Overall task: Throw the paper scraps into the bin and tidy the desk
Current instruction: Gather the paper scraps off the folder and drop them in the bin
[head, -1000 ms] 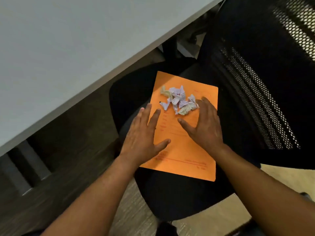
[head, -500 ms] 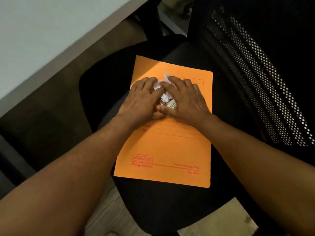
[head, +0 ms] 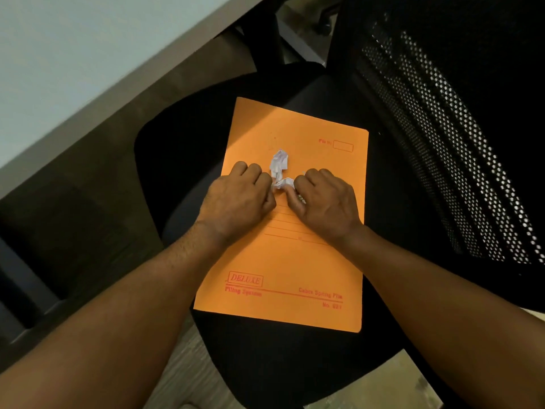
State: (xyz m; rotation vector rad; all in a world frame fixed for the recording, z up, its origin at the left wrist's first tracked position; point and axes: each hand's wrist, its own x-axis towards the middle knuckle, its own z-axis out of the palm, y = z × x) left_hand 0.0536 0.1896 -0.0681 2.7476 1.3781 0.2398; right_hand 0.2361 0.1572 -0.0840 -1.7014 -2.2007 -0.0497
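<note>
Folder (head: 290,270), orange, lies flat on the black chair seat (head: 188,149), seat showing free round its left, near & far edges; mesh chair back (head: 448,137) runs close along its right edge. Pale counter (head: 88,54) edge crosses beyond the folder's far-left corner, w/ a dark gap between. Both hands sit mid-folder: left hand (head: 239,202) and right hand (head: 326,203), each grip curled tight on paper scraps (head: 278,163), some still loose just past the knuckles. Red print at folder's near end: "DELUXE", "Filing System"; other print too blurred.
</note>
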